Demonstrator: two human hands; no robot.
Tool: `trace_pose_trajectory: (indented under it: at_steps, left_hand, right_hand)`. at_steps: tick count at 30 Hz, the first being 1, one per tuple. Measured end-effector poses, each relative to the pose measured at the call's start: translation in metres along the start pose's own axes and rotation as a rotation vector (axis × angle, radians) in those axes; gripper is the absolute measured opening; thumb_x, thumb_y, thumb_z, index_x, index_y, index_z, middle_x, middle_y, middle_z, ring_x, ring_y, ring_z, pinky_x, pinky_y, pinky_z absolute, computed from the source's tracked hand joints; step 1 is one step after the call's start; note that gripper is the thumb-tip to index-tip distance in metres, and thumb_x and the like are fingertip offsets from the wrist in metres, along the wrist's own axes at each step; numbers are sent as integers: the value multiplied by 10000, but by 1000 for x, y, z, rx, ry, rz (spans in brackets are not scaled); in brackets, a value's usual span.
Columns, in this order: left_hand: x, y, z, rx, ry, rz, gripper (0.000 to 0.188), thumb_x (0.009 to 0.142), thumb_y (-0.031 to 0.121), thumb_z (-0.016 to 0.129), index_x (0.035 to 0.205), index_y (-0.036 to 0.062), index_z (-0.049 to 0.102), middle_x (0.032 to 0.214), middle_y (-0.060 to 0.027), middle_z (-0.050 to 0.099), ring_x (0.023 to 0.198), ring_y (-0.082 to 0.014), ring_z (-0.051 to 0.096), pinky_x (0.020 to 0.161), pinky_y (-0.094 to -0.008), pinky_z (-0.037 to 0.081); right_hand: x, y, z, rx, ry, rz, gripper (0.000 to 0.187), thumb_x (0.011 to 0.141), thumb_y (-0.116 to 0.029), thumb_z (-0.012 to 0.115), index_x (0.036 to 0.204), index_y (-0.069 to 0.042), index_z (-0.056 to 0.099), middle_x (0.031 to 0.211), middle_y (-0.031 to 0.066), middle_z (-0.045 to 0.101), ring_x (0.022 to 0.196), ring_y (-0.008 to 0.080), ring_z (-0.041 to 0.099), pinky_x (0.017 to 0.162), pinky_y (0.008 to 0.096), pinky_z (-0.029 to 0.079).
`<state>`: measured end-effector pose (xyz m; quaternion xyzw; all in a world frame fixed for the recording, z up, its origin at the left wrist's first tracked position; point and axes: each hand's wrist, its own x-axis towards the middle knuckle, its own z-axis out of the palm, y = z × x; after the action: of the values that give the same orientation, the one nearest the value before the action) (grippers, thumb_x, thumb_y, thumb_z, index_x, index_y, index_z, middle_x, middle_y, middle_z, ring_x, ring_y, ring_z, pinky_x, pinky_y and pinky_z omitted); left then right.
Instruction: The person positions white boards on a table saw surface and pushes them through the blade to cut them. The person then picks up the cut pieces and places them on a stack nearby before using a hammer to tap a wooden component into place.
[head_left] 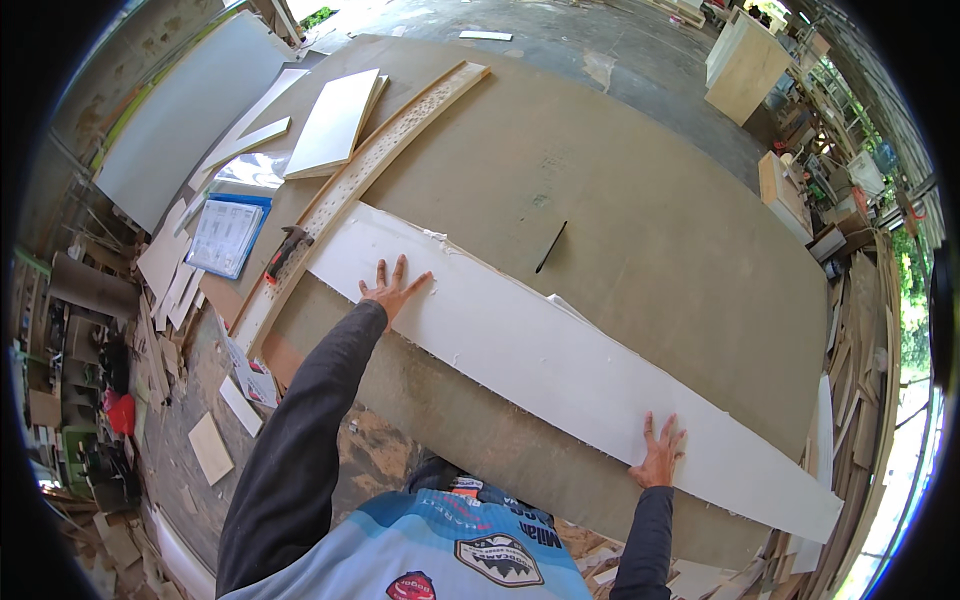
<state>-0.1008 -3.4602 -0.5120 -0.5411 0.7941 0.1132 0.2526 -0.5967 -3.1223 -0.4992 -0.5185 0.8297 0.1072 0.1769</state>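
A long white board lies flat across the large brown worktable, slanting from upper left to lower right. Its edges look rough, with small white scraps along them. My left hand rests on the board near its left end, fingers spread. Farther right, my right hand lies on the near edge of the board, its fingers stretched out too. Neither hand grips anything. The board's left end meets a long wooden strip dotted with marks. A thin black pen-like stick lies on the table beyond the board.
On the wooden strip sits a hammer with a dark and red handle. Left of it are a blue clipboard with papers and stacked white panels. Offcuts litter the floor at left. Wood scraps pile up along the right side.
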Motion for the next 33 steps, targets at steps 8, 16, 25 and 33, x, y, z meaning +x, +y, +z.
trace_pose_trajectory:
  at_steps: [8,16,25,33]
  left_hand:
    - [7,5,-7,-43,7,-23,1454,551,-160,783,1532,542,-29,1658,-136,-130,1492,-503,33,1023,-784,278]
    - [21,-4,5,10,24,-10,1486,514,-84,850,1548,500,-42,1652,-162,-140,1487,-517,23,1015,-778,300]
    - [30,1,-4,-4,1,-36,1509,499,-90,855,1538,524,-52,1656,-132,-150,1494,-500,28,1021,-767,308]
    - [37,0,-7,-4,-4,-29,1520,490,-103,848,1539,514,-63,1650,-146,-165,1483,-524,33,1000,-783,313]
  right_hand:
    - [12,3,-4,8,1,13,1277,513,8,792,1570,-402,205,1665,131,35,1470,545,82,1033,784,293]
    - [14,-5,-14,-15,-20,17,1234,551,7,813,1567,-383,231,1659,142,50,1472,531,105,1026,774,323]
    - [21,-3,-16,12,-5,24,1219,552,22,805,1563,-380,253,1660,135,74,1478,518,110,1038,767,311]
    - [31,-2,-22,7,-25,27,1234,538,5,830,1557,-392,258,1666,126,56,1480,513,115,1030,781,303]
